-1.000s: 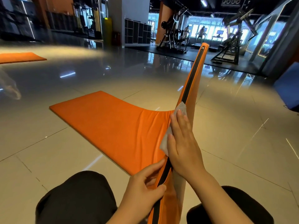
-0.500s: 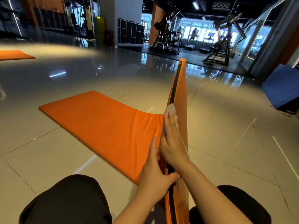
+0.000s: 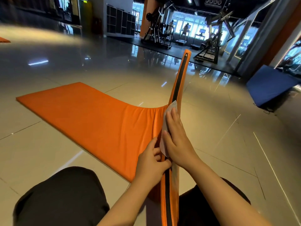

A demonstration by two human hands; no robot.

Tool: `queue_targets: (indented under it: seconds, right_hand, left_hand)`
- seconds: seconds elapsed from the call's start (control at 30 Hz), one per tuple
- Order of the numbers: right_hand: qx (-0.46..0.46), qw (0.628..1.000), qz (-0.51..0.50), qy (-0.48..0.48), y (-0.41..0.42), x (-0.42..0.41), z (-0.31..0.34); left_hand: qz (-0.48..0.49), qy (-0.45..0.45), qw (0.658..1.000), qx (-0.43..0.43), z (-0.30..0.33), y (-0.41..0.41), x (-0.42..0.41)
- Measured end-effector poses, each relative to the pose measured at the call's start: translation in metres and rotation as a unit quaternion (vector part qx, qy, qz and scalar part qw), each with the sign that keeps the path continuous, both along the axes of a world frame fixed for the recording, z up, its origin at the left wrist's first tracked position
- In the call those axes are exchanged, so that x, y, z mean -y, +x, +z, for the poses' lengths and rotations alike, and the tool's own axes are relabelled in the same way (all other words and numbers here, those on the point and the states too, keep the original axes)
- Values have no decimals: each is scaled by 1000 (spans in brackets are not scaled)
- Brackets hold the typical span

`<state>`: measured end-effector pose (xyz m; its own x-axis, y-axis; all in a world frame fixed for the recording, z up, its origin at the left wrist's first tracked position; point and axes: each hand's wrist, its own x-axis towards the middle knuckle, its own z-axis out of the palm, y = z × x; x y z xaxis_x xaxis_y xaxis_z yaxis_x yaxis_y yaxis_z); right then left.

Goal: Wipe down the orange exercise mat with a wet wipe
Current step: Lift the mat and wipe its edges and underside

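Both forearms reach forward, close together. The left hand (image 3: 150, 162) curls, thumb and fingers pinching the mat (image 3: 101, 121) edge. The right hand (image 3: 176, 139) lies flat, fingers straight, pressing the wipe (image 3: 171, 106) against that edge.

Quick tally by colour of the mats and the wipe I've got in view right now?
Orange mats: 2, the one being wiped and a corner of another at the far left edge
Blue mats: 1, leaning at the right
White wet wipes: 1, under the right hand
Total: 4
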<state>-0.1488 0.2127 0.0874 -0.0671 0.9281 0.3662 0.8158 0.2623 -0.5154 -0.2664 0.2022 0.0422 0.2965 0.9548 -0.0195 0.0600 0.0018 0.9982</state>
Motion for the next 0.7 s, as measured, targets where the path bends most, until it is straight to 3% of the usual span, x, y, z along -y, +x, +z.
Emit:
queue_targets:
  seconds: [0.13,0.23,0.33,0.47,0.6,0.7]
  right_hand:
    - [-2,998,-22,59,-4,-27,30]
    - [58,992,-75,87,-5,-65,78]
    - [72,989,-24,123,-26,-80,102]
    - [-20,992,-9,122,-56,-53,59]
    - [-43,996,-7,76,-57,-21,13]
    - [-12,996,-48,77,-53,-29,27]
  left_hand:
    - [-4,19,999,-47,4,-23,25]
    - [3,39,997,-73,5,-38,45]
    - [25,49,996,-68,7,-49,49]
    - [29,10,998,-51,-1,-52,48]
    - [22,10,999,-44,-6,-50,44]
    - [8,10,998,-53,-6,-48,47]
